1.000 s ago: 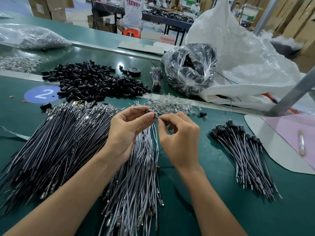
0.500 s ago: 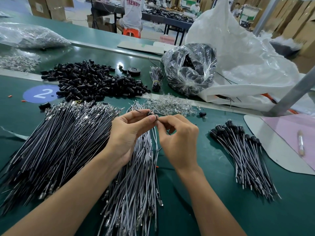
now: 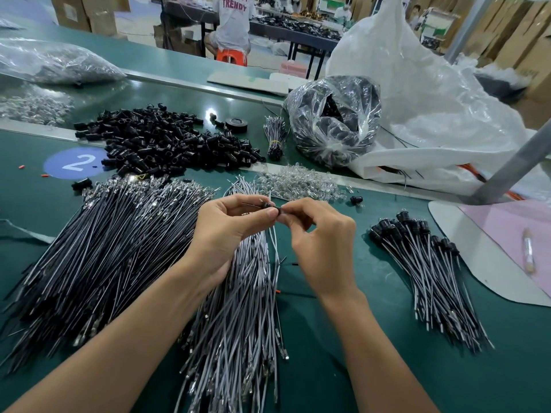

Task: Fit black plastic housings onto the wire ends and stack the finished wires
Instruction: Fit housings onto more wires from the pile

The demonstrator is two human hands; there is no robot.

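Two hands are working close together above the grey wire pile (image 3: 238, 308). My left hand (image 3: 229, 231) is pinching a small black housing (image 3: 269, 206) between thumb and forefinger, and my right hand (image 3: 322, 242) is pinching its other end with curled fingers. One thin dark wire (image 3: 252, 204) is poking out leftward past the housing. I cannot tell how far the terminal is seated, since my fingertips are covering the joint. I am judging the housing as light, hard and a bit slick, so I am gripping it by its sides. The wire looks thin and floppy and likely to buckle if pushed from far back, so taking hold just behind the metal tip seems right. Finished wires (image 3: 426, 263) are lying fanned on the green surface (image 3: 343, 338) to my right, with their housings at the far end. Loose housings (image 3: 167, 141) are lying heaped beyond, well apart from my hands.
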